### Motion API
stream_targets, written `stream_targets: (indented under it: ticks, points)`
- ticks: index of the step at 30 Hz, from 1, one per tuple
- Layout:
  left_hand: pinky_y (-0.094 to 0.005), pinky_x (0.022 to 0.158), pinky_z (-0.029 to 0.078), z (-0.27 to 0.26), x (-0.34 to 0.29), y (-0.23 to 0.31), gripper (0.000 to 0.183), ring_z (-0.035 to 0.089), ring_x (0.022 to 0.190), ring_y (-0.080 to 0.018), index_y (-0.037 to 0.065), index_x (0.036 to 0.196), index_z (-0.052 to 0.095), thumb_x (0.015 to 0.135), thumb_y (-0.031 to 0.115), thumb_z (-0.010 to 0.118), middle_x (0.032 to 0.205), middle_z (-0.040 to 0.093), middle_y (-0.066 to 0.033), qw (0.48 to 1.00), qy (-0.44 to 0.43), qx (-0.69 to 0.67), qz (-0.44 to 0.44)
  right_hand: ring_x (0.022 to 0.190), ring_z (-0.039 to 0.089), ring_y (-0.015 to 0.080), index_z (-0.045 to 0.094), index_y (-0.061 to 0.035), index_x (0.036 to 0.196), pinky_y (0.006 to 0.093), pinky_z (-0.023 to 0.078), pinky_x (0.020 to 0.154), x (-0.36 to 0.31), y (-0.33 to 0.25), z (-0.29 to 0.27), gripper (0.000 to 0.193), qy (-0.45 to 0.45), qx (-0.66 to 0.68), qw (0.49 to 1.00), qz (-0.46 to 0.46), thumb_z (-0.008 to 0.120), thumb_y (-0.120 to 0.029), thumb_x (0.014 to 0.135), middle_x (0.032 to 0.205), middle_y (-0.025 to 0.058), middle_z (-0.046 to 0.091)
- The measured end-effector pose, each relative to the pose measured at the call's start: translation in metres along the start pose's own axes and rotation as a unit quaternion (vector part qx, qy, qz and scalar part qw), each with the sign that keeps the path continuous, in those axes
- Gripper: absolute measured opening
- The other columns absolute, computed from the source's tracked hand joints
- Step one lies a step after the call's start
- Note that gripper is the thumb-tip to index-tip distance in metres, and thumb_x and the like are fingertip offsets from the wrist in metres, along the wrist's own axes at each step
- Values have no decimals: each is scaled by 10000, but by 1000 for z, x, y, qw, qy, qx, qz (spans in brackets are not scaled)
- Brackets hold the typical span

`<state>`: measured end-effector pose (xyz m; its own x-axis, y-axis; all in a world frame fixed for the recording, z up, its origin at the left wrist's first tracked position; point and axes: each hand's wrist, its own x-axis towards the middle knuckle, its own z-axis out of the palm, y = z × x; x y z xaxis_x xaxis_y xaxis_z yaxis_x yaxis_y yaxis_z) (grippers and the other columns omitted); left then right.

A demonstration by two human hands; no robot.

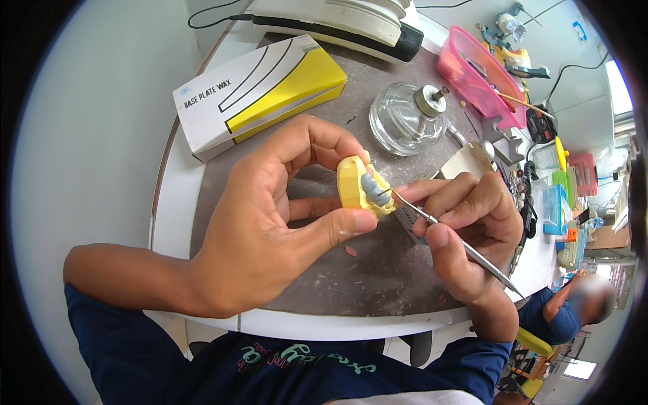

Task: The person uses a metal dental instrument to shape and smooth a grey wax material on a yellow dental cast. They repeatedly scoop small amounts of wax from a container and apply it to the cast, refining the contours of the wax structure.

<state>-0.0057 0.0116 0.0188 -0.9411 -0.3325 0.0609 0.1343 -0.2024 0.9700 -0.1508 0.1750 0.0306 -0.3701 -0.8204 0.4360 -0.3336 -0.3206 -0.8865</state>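
Two hands gripped: the left (253, 229), a yellow cast (349, 187) (grey-patched); the right (472, 216), a slim metal tool (474, 254). Beyond the cast stood a glass burner (399, 125).

On the left side stands a plain, pale wall (101, 155). The worktop (378, 290) is brown with a white border. At the right, a window (619, 86) is very bright; below, the floor (443, 335) has light tiles.
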Motion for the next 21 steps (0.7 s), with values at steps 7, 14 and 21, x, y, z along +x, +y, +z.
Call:
stream_targets:
  ticks: [7,14,21]
  points:
    - [-316,988,500,0,-1,0,441,511,1161,-170,14,1168,450,811,-12,708,1147,504,-96,1000,-1,6,2,916,685,300,541,0,832,385,538,833,0,1,-1,160,-9,-10,1000,-6,680,61,783,767,140,634]
    - [-311,975,509,0,0,-1,447,522,1145,-167,15,1176,450,811,-13,707,1159,500,-109,1000,-5,14,2,887,689,297,543,5,828,393,549,820,-1,4,-1,165,-5,-14,1000,-11,686,66,774,758,134,633]
    - [-310,965,516,-1,0,-1,449,523,1141,-167,14,1177,451,810,-12,708,1160,500,-113,1000,-4,11,3,877,689,296,543,9,824,397,552,815,0,3,0,162,-3,-12,1000,-9,686,65,774,754,136,635]
